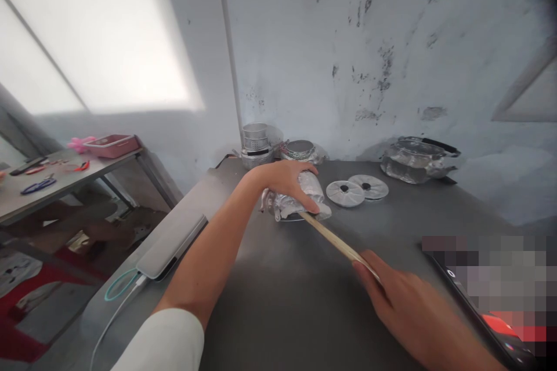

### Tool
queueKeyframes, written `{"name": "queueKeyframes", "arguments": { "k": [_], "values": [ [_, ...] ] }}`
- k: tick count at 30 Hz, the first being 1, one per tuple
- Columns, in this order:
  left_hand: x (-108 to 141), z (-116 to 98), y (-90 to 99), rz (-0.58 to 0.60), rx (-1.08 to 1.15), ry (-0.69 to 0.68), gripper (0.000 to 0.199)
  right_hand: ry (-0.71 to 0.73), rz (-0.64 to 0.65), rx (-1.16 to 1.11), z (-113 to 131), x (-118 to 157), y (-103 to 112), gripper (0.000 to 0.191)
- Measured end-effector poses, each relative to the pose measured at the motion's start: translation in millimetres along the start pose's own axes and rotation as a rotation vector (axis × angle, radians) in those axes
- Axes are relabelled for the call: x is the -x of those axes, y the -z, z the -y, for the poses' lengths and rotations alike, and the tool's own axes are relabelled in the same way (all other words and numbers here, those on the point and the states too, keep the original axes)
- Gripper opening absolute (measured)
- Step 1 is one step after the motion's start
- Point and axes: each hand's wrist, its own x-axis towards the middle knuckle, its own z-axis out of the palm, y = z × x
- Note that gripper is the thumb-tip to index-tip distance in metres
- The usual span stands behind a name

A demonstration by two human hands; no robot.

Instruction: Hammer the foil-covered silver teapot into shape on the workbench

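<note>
A foil-covered pot [311, 185] lies tipped on the dark table, its rim facing me. My left hand [289, 179] rests over it with fingers and thumb curved round its side. In my right hand [391, 293] is a light wooden stick [333, 236], gripped near its lower end. The stick's far end reaches the pot's rim, just below my left thumb, and its tip is hidden there. Two round lids with black knobs, a nearer lid [345, 195] and a farther lid [375, 188], overlap to the right of the pot.
Along the wall stand stacked metal pots [256, 145], a foil-wrapped pot [299, 151] and another with a black handle [409, 162]. A power bank [167, 246] with a cable is at left, a phone [470, 307] at right. A side table holds a pink basket [114, 146] and scissors [38, 185].
</note>
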Motion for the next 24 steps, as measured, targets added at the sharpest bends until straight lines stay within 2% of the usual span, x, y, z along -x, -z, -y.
{"name": "queueKeyframes", "arguments": {
  "k": [3,8,15,21,24],
  "values": [
    [0.3,-0.2,0.4,-0.006,0.004,0.005,0.106,0.003,-0.006,-0.033,3.6,1.7,1.2,0.033],
    [0.2,2.0,0.5,-0.009,0.023,0.001,0.103,-0.018,0.056,-0.019,5.8,2.3,-2.3,0.033],
    [0.2,2.8,0.6,-0.023,0.030,-0.015,0.098,-0.012,0.017,-0.076,3.8,1.0,-0.7,0.032],
    [2.3,3.5,3.3,0.011,0.044,-0.040,0.094,-0.008,0.066,-0.095,1.4,1.1,-0.6,0.036],
    [2.6,3.9,4.0,0.024,0.054,-0.046,0.096,-0.004,0.048,-0.108,0.0,0.4,-0.6,0.036]
  ]
}}
